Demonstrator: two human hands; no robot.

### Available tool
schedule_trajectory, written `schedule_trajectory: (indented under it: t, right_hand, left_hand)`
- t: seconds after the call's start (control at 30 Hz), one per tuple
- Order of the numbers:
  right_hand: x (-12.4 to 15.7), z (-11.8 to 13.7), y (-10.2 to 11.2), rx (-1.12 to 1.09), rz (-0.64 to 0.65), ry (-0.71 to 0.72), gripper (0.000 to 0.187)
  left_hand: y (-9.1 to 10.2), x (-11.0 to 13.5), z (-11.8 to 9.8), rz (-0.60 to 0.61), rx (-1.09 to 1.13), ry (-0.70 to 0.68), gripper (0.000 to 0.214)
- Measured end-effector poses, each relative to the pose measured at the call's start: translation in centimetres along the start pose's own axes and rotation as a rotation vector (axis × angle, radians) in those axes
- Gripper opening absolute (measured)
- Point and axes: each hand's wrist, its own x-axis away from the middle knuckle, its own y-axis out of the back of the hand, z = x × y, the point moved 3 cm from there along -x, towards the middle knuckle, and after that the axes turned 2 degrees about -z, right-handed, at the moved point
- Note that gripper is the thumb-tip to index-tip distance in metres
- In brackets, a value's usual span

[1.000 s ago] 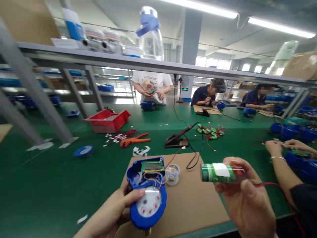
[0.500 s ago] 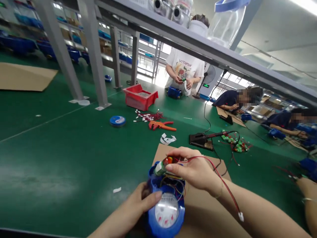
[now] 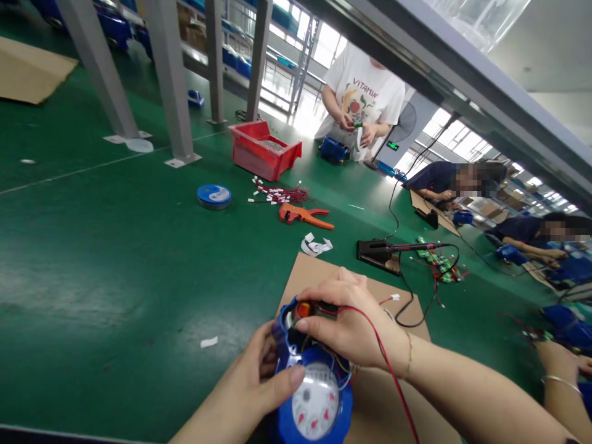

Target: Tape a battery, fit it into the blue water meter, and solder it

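Observation:
My left hand (image 3: 266, 373) is wrapped round the left side of a blue water meter (image 3: 341, 419), its thumb on the edge of the round white dial (image 3: 314, 401). Between the thumb and fingers of my right hand (image 3: 340, 314) is a battery (image 3: 303, 309) with an orange-red end, partly inside the open upper compartment of the meter. A red and black wire (image 3: 370, 324) trails from it over my right wrist. Thin coloured wires show in the compartment beneath my right hand. The battery's lower part is hidden. Under the meter lies a cardboard sheet (image 3: 305, 271).
Beyond the cardboard are an orange wire stripper (image 3: 303, 216), white strips (image 3: 316, 245), a soldering iron on its stand (image 3: 377, 254) and several green batteries (image 3: 439, 262). Further off lie wire leads (image 3: 280, 193), a blue round tin (image 3: 214, 196) and a red bin (image 3: 263, 154). Co-workers sit or stand around.
My right hand has lowered the battery into the meter's compartment, so less of it shows. My left hand still grips the meter. The camera view has tilted and shifted.

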Motion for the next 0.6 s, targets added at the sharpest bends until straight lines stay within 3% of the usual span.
schedule_trajectory:
  t: [0.2,0.43,0.6]
  right_hand:
    - [-0.3,0.3,-0.7,0.05,0.06,-0.032,0.014]
    - [-0.3,0.3,-1.5,0.136,0.026,-0.037,0.017]
    - [-0.5,0.4,-1.5,0.126,0.076,-0.112,0.013]
  left_hand:
    - [-0.9,0.2,0.1,-0.039,0.116,0.007,0.089]
    - [-0.8,0.2,0.6,-0.147,0.119,-0.016,0.091]
    - [-1.2,0.4,0.4,-0.122,0.122,-0.031,0.083]
